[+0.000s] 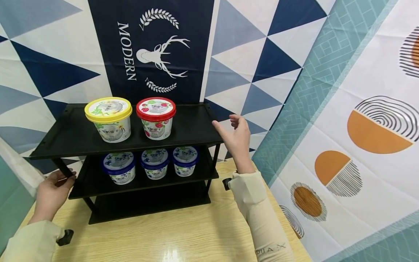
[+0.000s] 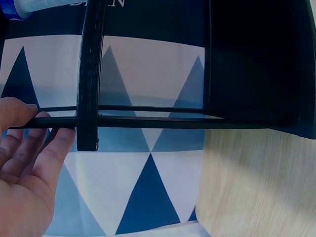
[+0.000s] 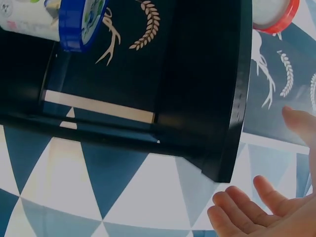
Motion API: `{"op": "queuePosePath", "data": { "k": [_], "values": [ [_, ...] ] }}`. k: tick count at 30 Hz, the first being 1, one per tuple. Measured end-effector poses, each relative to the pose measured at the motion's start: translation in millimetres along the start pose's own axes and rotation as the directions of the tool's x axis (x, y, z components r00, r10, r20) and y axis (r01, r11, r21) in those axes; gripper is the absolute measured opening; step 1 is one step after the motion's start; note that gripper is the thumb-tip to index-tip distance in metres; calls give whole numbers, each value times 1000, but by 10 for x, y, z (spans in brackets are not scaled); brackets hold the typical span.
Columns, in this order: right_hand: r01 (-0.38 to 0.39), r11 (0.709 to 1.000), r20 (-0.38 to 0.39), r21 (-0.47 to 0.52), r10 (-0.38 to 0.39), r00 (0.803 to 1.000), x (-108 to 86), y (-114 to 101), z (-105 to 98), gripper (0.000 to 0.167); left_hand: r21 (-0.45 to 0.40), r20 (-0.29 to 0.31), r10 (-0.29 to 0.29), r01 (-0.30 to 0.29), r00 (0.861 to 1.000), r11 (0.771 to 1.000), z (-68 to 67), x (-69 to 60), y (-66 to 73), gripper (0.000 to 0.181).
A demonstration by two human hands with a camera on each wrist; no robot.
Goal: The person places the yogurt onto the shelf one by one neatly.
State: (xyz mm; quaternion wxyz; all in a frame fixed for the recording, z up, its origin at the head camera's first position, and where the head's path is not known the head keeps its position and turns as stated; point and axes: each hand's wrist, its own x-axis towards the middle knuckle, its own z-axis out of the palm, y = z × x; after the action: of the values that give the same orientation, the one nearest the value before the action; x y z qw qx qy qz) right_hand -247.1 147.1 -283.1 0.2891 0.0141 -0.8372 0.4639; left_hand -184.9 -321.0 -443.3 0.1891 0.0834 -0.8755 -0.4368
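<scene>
A black three-tier shelf rack (image 1: 70, 127) stands on the wooden table, against the patterned wall. At its left end, my left hand (image 1: 52, 194) grips the upright post between the top and middle tiers; in the left wrist view the thumb and fingers (image 2: 57, 153) pinch that post. My right hand (image 1: 237, 140) is beside the right end of the top tier, thumb and fingers spread. The right wrist view shows this hand (image 3: 269, 217) apart from the shelf's edge, holding nothing. On the top tier sit a yellow-lidded tub (image 1: 112, 127) and a red-lidded tub (image 1: 157, 125).
Three blue-lidded tubs, left (image 1: 121, 169), middle (image 1: 155, 165) and right (image 1: 185, 162), stand on the middle tier. Wood-grain table surface (image 1: 157, 233) extends in front of the rack. A triangle-patterned cloth (image 1: 235, 69) hangs close behind it, with another patterned sheet (image 1: 370, 189) to the right.
</scene>
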Motion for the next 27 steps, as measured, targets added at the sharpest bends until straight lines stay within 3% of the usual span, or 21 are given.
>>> {"op": "queuePosePath", "data": {
  "k": [27],
  "values": [
    [-122,992,-92,-33,119,989,-4,524,-236,62,-17,4,-3,3,1000,1000,-2,8,-9,29]
  ]
}}
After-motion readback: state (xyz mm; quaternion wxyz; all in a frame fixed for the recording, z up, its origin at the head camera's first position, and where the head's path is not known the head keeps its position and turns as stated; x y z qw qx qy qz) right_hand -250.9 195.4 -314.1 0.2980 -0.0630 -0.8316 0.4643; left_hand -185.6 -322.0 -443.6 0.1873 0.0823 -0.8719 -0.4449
